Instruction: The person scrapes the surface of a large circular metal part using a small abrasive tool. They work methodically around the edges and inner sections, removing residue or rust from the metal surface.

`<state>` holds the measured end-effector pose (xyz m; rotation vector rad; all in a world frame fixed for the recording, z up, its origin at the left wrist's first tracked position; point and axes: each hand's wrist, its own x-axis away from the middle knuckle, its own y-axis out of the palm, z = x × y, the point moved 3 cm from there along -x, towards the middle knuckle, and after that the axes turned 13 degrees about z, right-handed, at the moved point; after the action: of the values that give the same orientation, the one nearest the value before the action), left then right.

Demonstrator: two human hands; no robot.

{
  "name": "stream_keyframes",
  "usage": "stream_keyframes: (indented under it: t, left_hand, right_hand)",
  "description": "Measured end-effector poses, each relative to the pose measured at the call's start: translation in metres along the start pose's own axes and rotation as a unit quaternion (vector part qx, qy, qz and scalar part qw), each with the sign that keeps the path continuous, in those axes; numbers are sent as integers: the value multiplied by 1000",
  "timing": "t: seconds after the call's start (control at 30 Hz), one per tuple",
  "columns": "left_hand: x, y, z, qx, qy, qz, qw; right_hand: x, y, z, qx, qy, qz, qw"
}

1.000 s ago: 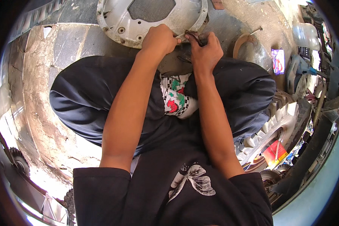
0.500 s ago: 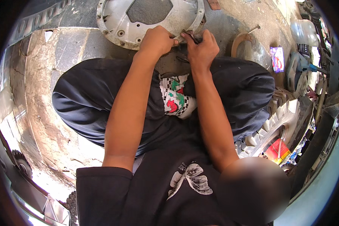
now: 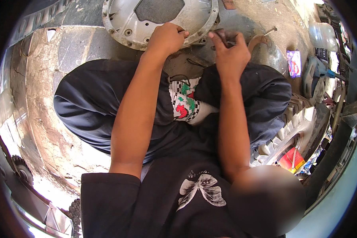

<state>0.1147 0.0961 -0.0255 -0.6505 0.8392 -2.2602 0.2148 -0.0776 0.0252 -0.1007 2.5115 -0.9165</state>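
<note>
A round grey metal housing point(image 3: 119, 31) with a bolt-holed rim and a large angular opening lies on the floor in front of me. My left hand point(image 3: 166, 39) is closed over its near rim, thumb and forefinger curled; the other fingers are mostly hidden. Just off the rim's right side, my right hand point(image 3: 233, 54) is raised and pinches a small dark crumpled piece point(image 3: 225, 36), which looks like a rag. The dark piece is apart from the housing. My crossed legs point(image 3: 103, 99) in dark trousers are close below both hands.
Right of my right hand lies a curved brownish metal piece point(image 3: 258, 41). Farther right are a purple packet point(image 3: 294, 63), a clear plastic bottle point(image 3: 321, 36) and a grey tool-like object point(image 3: 313, 75). A chunky tyre point(image 3: 283, 139) stands by my right knee.
My right hand has moved right and slightly down, away from the housing's rim, carrying the dark piece. My left hand stays at the rim, with only a slight shift.
</note>
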Motion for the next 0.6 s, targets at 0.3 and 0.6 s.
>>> stream_keyframes:
  t: [0.3,0.6]
  left_hand:
    - [11,8,12,18,8,-13,1000]
    - [3,-7,10,17,14,34,999]
  right_hand:
    - [-70,-4,34,-46,-12,-229,972]
    - [-73,29,41,-127,117,-186,967]
